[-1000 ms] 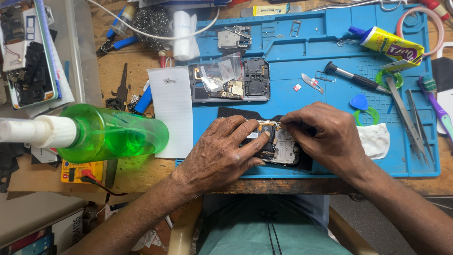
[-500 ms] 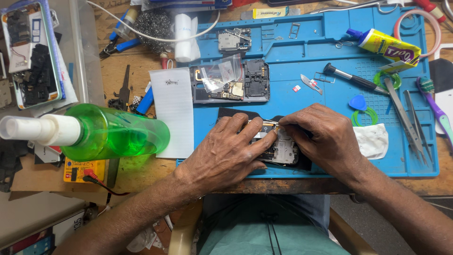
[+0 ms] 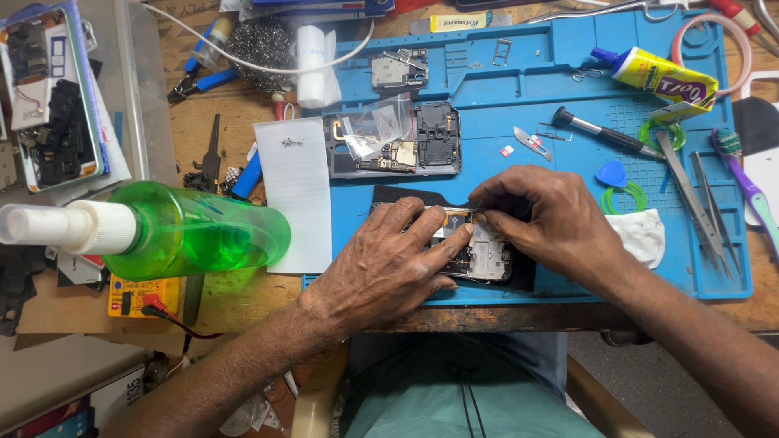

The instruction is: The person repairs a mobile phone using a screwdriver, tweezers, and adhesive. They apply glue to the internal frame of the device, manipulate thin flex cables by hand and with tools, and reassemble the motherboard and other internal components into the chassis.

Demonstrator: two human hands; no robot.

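An opened phone (image 3: 487, 258) with its insides showing lies on a black pad (image 3: 398, 196) on the blue work mat (image 3: 503, 89). My left hand (image 3: 393, 264) lies flat over the phone's left half, holding it down with the fingers. My right hand (image 3: 548, 219) covers its upper right part, fingertips pinched together at the phone's top edge. Whether something small sits in that pinch is hidden. The two hands almost touch above the phone.
A second opened phone (image 3: 434, 142) with a small plastic bag on it lies further back. A green spray bottle (image 3: 174, 231), white card (image 3: 296, 191), yellow glue tube (image 3: 661, 77), screwdriver (image 3: 604, 134), tweezers (image 3: 706, 211), toothbrush (image 3: 746, 191) and blue pick (image 3: 613, 173) surround them.
The right fingertips have shifted slightly along the phone's top edge. The left hand stays pressed on the phone. Nothing else has moved.
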